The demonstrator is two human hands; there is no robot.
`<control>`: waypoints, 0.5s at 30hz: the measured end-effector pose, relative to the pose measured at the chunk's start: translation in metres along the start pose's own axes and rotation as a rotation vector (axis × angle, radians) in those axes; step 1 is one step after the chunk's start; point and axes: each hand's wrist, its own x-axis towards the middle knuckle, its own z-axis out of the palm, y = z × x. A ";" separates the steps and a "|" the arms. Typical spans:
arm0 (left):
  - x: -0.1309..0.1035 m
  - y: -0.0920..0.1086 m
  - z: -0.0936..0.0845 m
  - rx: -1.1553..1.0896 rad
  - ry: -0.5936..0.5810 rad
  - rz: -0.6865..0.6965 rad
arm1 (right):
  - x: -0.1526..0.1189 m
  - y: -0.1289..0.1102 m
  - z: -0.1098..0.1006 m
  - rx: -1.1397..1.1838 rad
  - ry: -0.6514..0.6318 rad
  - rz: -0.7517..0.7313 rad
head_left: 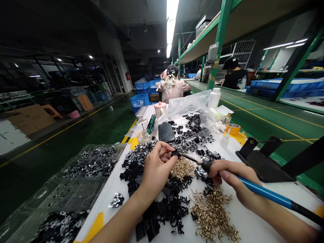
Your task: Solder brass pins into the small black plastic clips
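My left hand (158,165) is closed in a pinch around a small black plastic part (175,153). In my right hand (235,179) is a blue-handled soldering iron (265,192), gripped near its black collar. Its thin metal tip points left and meets or nearly meets the black part; I cannot tell if they touch. Beneath my hands lies a heap of small brass hook-shaped pins (182,168). A larger brass pin pile (215,214) spreads below my right hand. Loose black parts (174,209) and black-and-silver clips (141,153) surround my left hand.
Clear trays (73,189) of parts stand left of the white table. Behind my hands are a phone (166,132), a lidded cup (160,108), a plastic bag (188,103) and orange tape (233,129). A black bracket (265,162) stands right. A person (172,86) sits ahead.
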 end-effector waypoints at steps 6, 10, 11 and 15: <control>0.003 -0.001 -0.001 -0.084 -0.042 -0.034 | 0.003 0.009 -0.008 0.146 -0.012 0.059; 0.005 -0.002 -0.001 -0.136 -0.080 -0.076 | 0.005 0.013 -0.012 0.260 0.015 0.095; 0.005 -0.002 -0.001 -0.142 -0.089 -0.078 | 0.006 0.012 -0.012 0.280 0.021 0.106; 0.004 -0.003 -0.002 -0.134 -0.117 -0.061 | 0.009 0.008 -0.012 0.320 0.028 0.147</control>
